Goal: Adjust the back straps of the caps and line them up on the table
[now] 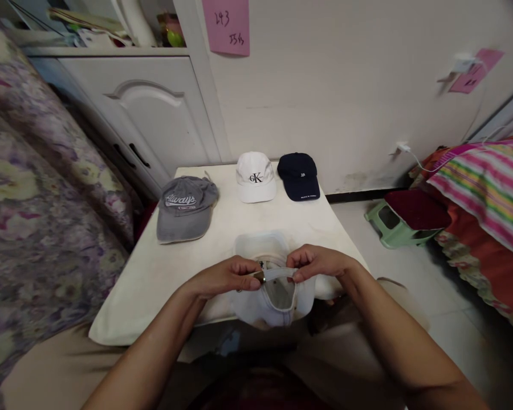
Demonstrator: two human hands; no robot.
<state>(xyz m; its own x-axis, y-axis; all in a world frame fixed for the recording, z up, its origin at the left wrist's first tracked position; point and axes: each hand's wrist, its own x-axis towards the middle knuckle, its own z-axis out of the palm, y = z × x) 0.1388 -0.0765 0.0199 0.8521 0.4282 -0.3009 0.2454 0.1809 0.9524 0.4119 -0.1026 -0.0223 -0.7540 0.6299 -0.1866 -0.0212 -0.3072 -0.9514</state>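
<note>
Two hands at near edge of table, fingers nearly closed: left hand pinches strap at metal buckle; right hand pinches strap's other end. Pale cap: at near edge, crown partly overhanging. Brim points toward far edge; long axis, brim to crown, runs roughly far-to-near. Grey cap: beside left edge. White cap: at far edge. Navy cap: at far right corner.

Pale wall beside white cabinet
</note>
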